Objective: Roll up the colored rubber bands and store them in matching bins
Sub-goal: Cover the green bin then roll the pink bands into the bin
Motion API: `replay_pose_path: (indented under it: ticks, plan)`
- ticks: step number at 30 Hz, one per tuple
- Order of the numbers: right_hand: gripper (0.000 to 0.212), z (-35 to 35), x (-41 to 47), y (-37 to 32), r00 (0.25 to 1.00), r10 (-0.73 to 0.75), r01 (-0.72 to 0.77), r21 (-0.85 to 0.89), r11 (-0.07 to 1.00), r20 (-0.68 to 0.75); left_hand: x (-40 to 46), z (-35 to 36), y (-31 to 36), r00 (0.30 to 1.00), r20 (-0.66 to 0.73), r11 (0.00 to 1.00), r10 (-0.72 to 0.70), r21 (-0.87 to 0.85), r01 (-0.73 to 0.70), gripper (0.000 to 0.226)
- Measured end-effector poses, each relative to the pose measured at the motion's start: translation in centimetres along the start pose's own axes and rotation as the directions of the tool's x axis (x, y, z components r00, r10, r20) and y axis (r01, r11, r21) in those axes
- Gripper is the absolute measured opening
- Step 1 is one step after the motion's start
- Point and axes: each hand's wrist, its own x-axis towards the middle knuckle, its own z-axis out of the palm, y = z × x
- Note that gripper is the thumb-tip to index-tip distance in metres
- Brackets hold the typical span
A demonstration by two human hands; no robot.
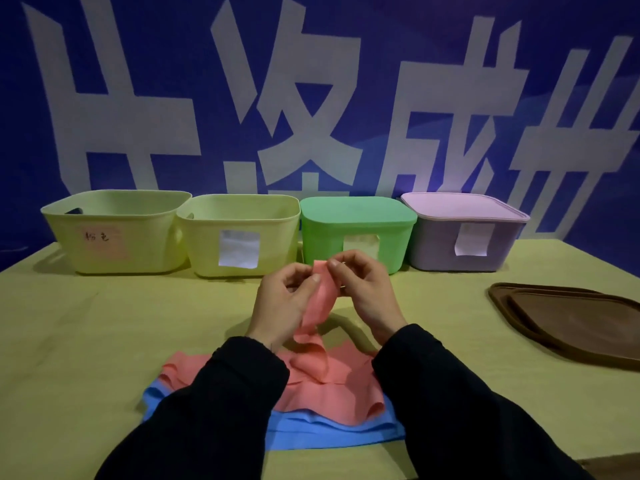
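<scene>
Left hand [282,299] and right hand [363,289] both pinch the top end of a pink band [320,296], lifted above the bench [104,334]; its tail drops onto the pink pile [332,386] over blue bands [311,434], near the four bins [239,237].

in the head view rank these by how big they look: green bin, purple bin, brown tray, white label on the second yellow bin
1. Brown tray, though it is cut off at the right edge and lies nearer the camera.
2-3. Green bin and purple bin: they look about alike, so no ranking.
4. White label, clearly smallest.
</scene>
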Motion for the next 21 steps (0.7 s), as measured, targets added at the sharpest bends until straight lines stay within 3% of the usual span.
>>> replay_pose_path:
  ticks: [4,11,17,21]
  plan:
    - [0.02,0.7,0.06,0.09,0.994,0.038,-0.042,0.035,0.999,0.105,-0.11,-0.05,0.22,0.998,-0.065,0.994,-0.011,-0.106,0.004,0.009]
    - [0.008,0.72,0.28,0.13,0.994,0.046,-0.055,0.088,0.995,0.099,-0.16,-0.34,0.28,0.995,-0.1,0.992,-0.014,-0.125,0.001,0.005]
    - [0.025,0.54,0.0,0.44,0.991,0.054,-0.069,0.12,0.99,0.123,-0.04,-0.33,0.26,0.997,-0.072,0.99,-0.039,-0.139,0.029,0.031]
    - [0.021,0.21,-0.48,0.28,0.993,0.008,-0.018,0.077,0.997,0.119,-0.13,-0.52,-0.09,0.993,-0.051,0.968,-0.104,-0.233,0.09,0.018]
